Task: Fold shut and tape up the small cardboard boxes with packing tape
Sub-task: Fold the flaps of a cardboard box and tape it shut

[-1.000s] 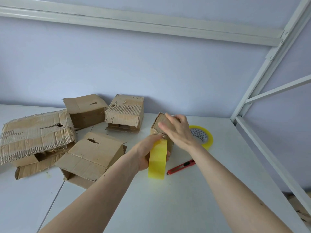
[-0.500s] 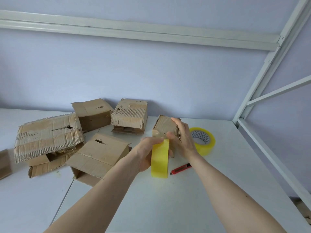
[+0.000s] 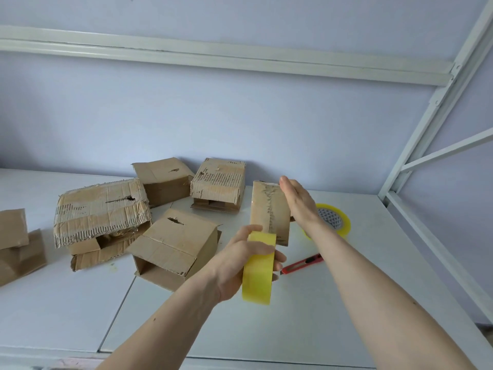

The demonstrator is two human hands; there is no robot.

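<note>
On the white tabletop (image 3: pixel 306 329) a small, tall brown cardboard box (image 3: pixel 269 209) stands upright near the back wall, with a strip of clear tape running down the seam of its facing side. The right hand (image 3: pixel 300 201) lies flat against the box's right side, fingers straight and together, the fingertips reaching its top edge. The left hand (image 3: pixel 240 265) grips a yellow roll of packing tape (image 3: pixel 258 268) held on edge just in front of the box's lower corner, thumb over the top of the roll and fingers curled round its far side.

Just behind the right wrist a second yellow tape roll (image 3: pixel 334 220) lies flat on the table. A red utility knife (image 3: pixel 302 264) lies on the table between the two forearms, close to the held roll.

To the left stand several worn cardboard boxes: one with an open side (image 3: pixel 173 249) nearest the left arm, a torn, crushed wide box (image 3: pixel 101 212) beyond it, and two smaller boxes (image 3: pixel 165 180) (image 3: pixel 218 182) against the wall. More cardboard (image 3: pixel 18 241) sits at the left edge of the view.

The near part of the table, under the forearms, is bare white surface, and so is the strip along the right, which ends at a white metal frame (image 3: pixel 426 236).
</note>
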